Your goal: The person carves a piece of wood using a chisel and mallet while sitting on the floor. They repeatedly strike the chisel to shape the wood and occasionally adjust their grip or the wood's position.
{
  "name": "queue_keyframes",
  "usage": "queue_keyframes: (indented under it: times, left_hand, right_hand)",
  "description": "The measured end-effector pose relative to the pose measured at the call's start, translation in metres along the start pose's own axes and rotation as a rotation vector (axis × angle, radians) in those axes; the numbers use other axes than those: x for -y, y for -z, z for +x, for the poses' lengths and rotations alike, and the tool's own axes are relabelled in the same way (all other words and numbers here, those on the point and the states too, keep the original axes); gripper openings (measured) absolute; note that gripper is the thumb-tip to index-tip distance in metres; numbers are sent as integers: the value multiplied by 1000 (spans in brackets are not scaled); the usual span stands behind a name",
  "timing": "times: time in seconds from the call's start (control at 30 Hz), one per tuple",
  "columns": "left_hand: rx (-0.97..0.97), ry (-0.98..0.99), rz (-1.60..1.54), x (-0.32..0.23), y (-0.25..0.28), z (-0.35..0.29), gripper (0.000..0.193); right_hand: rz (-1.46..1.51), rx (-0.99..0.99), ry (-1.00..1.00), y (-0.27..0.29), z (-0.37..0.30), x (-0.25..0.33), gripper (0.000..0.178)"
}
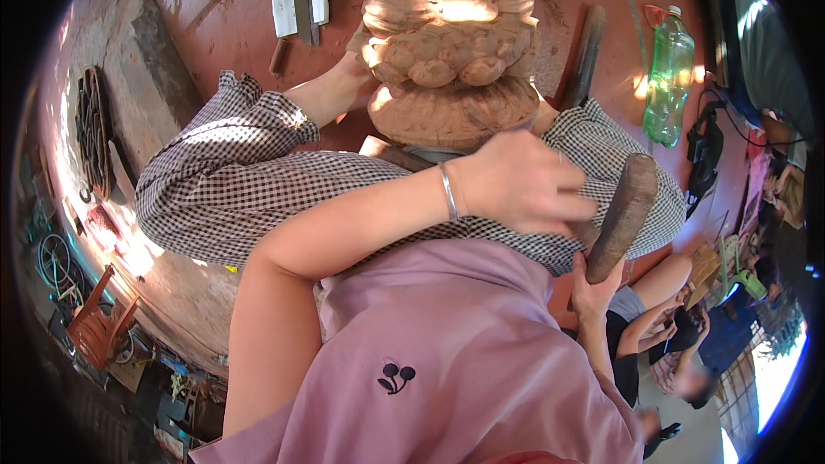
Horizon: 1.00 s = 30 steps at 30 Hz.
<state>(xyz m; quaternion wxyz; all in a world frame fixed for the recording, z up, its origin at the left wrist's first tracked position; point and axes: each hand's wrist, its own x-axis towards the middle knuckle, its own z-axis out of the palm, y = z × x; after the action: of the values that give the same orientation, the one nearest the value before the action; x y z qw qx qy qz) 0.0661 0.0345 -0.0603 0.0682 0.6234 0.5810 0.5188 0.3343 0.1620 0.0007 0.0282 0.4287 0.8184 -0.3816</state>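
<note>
Gripping a dark wooden club in the right hand, closed around its near end. Bending the left hand partly at the fingers, blurred there; cannot tell if holding anything in it. Having the wooden carving just beyond the left hand and farther from the right, between the legs of the checkered trousers. Looking reddish brown, with rounded, petal-like swellings above a narrow waist, wide again below, and brightly sunlit in patches.
</note>
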Motion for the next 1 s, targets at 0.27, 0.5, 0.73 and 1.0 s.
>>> queue_keyframes:
  times: [0.27, 0.5, 0.73, 1.0]
  left_hand:
    - [36, -72, -194, -43, -18, 0, 40]
    - [-77, -65, 61, -33, -13, 10, 30]
    - [57, 32, -215, -62, 5, 12, 39]
    - [-7, -28, -201, -59, 7, 15, 35]
  right_hand:
    - [296, -62, -212, -6, 14, -6, 46]
    - [261, -11, 40, -8, 14, -18, 54]
    - [211, 318, -138, 4, 21, 56, 82]
    - [12, 469, 108, -14, 169, 59, 76]
